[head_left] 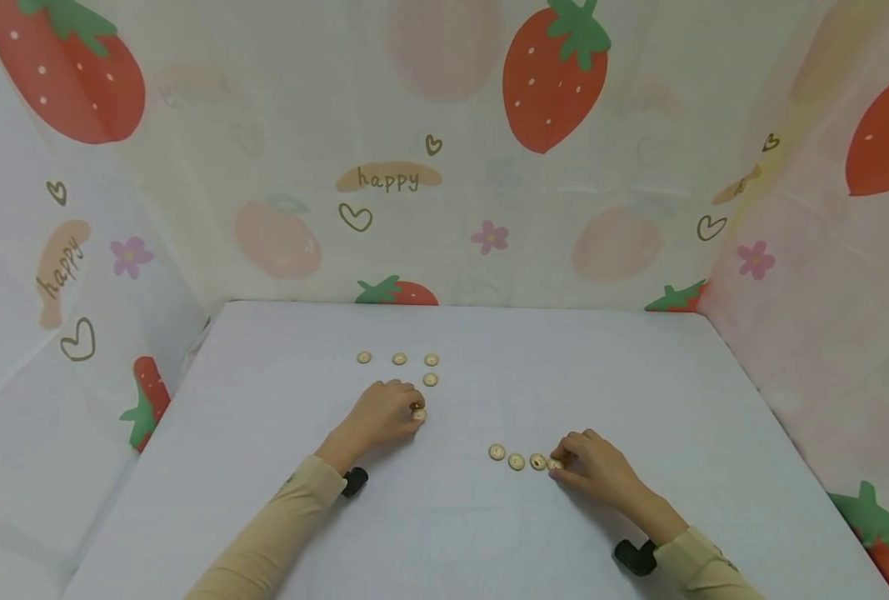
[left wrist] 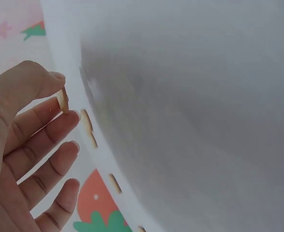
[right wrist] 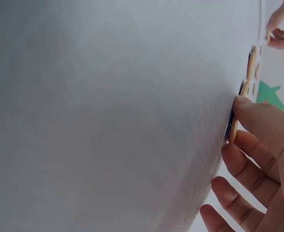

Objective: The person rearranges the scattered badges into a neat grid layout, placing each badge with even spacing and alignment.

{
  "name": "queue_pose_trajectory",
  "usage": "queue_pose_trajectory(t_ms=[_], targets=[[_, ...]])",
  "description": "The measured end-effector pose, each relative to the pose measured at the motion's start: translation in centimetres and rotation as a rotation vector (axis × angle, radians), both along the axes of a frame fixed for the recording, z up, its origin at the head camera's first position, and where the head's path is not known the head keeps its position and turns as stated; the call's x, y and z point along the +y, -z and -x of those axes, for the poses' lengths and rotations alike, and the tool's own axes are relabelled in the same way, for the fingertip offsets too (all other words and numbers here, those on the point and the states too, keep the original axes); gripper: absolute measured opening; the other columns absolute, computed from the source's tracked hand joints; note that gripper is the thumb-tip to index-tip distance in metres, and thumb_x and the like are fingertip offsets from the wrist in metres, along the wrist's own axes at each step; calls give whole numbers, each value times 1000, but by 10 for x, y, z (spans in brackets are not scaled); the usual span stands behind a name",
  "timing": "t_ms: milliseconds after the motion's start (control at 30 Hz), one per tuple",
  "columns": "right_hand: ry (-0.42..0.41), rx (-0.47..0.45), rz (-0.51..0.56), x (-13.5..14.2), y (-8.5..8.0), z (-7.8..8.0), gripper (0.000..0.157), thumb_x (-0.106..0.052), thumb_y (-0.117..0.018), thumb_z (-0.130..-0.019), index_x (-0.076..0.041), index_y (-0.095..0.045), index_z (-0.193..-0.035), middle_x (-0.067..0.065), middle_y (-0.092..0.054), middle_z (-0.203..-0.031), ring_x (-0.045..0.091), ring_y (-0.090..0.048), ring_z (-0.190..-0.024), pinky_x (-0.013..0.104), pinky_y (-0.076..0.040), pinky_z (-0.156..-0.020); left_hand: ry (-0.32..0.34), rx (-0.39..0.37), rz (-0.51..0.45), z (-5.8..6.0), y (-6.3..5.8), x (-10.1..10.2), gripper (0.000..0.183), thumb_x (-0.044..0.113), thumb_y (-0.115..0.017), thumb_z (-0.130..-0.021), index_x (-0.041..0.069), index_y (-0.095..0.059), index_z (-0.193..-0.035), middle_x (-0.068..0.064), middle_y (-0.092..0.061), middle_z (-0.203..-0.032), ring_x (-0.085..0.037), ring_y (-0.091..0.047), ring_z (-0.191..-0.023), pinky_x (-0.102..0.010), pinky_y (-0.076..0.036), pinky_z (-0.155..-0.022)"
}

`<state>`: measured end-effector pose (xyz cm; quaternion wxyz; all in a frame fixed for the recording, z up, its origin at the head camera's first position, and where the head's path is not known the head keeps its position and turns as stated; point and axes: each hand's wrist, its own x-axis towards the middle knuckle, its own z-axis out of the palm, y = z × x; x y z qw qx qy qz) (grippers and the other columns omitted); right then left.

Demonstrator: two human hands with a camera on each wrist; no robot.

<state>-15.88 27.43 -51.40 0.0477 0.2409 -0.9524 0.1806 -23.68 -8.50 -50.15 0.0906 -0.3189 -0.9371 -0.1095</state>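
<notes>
Pinching one disc (head_left: 419, 415) each: two hands (head_left: 382, 412), seven more discs (head_left: 431, 380) nearby.

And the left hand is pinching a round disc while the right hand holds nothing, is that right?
Not quite: the left hand does pinch a round disc, but the right hand pinches another disc, as the right wrist view shows.

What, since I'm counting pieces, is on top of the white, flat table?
Seven small, round, tan, wooden-looking discs lie unheld on the table; the left hand and right hand each pinch another. Anything beneath the hands and beige sleeves is covered and cannot be seen.
</notes>
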Motion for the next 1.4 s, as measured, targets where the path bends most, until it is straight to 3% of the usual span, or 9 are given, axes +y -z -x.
queue_pose_trajectory(t_ms=[533,867,1400], targets=[[5,6,-8,0,1,1,19,-31,-74,-76,-18,-66,-86,-12,-61,-82,5,-49,-77,27,-45,-69,-41,34,32,13,-1,-20,11,24,-67,-80,19,-71,-89,9,-64,-81,-11,-57,-76,-33,-44,-65],[-11,32,4,0,3,1,19,-29,-76,-75,-17,-66,-86,-12,-61,-81,5,-49,-76,27,-45,-67,-86,5,56,26,-2,-28,14,26,-65,-83,18,-71,-93,7,-66,-86,-14,-60,-83,-37,-46,-72],[-17,51,16,1,2,0,18,-28,-76,-75,-17,-66,-85,-12,-61,-80,5,-48,-76,26,-44,-66,-88,-18,4,45,0,-33,11,21,-69,-81,14,-72,-89,2,-70,-86,-18,-65,-82,-37,-50,-72]])
